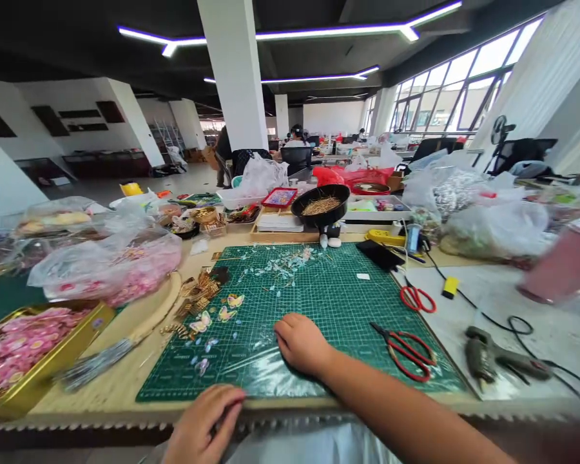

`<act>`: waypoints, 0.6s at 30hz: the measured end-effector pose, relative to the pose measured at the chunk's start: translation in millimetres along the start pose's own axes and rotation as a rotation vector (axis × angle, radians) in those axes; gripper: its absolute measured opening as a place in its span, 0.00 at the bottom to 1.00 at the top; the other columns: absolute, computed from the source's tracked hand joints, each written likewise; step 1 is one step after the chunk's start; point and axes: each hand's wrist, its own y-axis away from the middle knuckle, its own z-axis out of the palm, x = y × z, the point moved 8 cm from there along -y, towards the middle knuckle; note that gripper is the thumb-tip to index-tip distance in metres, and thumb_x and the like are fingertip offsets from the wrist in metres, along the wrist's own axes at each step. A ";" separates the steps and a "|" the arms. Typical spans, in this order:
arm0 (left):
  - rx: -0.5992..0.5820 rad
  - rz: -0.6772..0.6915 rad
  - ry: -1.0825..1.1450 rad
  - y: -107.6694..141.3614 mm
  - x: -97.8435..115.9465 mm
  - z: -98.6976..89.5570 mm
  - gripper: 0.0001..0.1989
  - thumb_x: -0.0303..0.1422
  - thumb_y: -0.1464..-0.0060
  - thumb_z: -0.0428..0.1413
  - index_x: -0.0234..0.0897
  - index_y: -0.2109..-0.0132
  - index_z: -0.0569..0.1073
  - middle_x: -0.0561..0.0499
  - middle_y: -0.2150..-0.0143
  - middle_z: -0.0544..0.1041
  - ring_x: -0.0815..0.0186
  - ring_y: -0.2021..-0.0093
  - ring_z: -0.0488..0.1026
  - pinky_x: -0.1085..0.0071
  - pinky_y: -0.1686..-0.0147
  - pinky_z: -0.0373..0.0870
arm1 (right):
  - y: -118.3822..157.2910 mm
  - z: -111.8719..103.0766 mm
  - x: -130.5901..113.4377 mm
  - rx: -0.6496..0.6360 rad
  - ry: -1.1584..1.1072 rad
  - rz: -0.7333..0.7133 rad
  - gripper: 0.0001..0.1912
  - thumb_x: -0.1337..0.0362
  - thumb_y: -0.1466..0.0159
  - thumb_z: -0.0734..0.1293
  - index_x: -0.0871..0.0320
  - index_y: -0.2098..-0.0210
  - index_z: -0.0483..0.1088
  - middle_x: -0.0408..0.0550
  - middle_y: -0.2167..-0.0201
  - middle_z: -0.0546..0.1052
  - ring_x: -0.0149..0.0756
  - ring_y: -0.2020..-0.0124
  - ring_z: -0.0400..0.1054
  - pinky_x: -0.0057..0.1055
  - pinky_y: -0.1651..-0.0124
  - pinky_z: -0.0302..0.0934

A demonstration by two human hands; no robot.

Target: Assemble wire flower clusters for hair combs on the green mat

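My right hand (302, 345) rests on the green cutting mat (343, 290), its fingers curled into a loose fist. Clear plastic film (258, 370) lies under and beside it; whatever the fingers might hold is hidden. At the mat's front edge, my left hand (205, 419) is closed with thumb and forefinger tips close together. Nothing nameable shows between them. Butterfly pieces (226, 314) and small purple pieces (202, 366) lie between the hands and a pile of gold hair combs or clips (198, 293). Pale blue bits (290, 261) are scattered farther back.
Red-handled scissors (410, 353), a second red-handled pair (417, 298) and a glue gun (502, 361) lie on the right. A gold tin (94, 319) of pink pieces stands left. Behind the mat is a black bowl (336, 212) of thin gold sticks.
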 end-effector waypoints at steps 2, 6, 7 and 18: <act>0.043 -0.032 -0.106 13.3 -2.7 8.9 0.11 0.37 0.42 0.50 0.43 0.54 0.72 0.51 0.56 0.77 0.66 0.57 0.74 0.71 0.58 0.73 | 0.8 1.1 -7.2 -0.026 0.060 -0.028 0.10 0.66 0.35 0.57 0.61 0.60 0.69 0.52 0.63 0.74 0.39 0.59 0.65 0.34 0.55 0.57; 0.038 0.064 -0.348 28.5 1.7 31.7 0.22 0.40 0.44 0.52 0.43 0.43 0.66 0.47 0.45 0.70 0.57 0.46 0.68 0.59 0.49 0.68 | 1.1 -5.5 -21.1 -0.078 0.151 -0.049 0.10 0.69 0.38 0.59 0.65 0.62 0.70 0.57 0.64 0.75 0.42 0.63 0.68 0.35 0.61 0.60; 0.036 0.080 -0.384 31.1 2.8 36.9 0.23 0.39 0.44 0.52 0.43 0.42 0.64 0.46 0.43 0.69 0.56 0.44 0.66 0.57 0.47 0.65 | 3.6 -11.3 -25.3 -0.085 0.162 -0.050 0.10 0.70 0.39 0.59 0.65 0.62 0.70 0.57 0.64 0.75 0.43 0.63 0.68 0.35 0.62 0.60; 0.174 0.006 -0.340 42.1 8.0 49.2 0.28 0.25 0.47 0.49 0.41 0.38 0.58 0.42 0.41 0.65 0.54 0.39 0.59 0.52 0.40 0.52 | 245.6 -38.6 3.6 -0.064 -0.060 0.341 0.15 0.66 0.34 0.54 0.60 0.54 0.68 0.51 0.58 0.74 0.36 0.56 0.66 0.30 0.52 0.56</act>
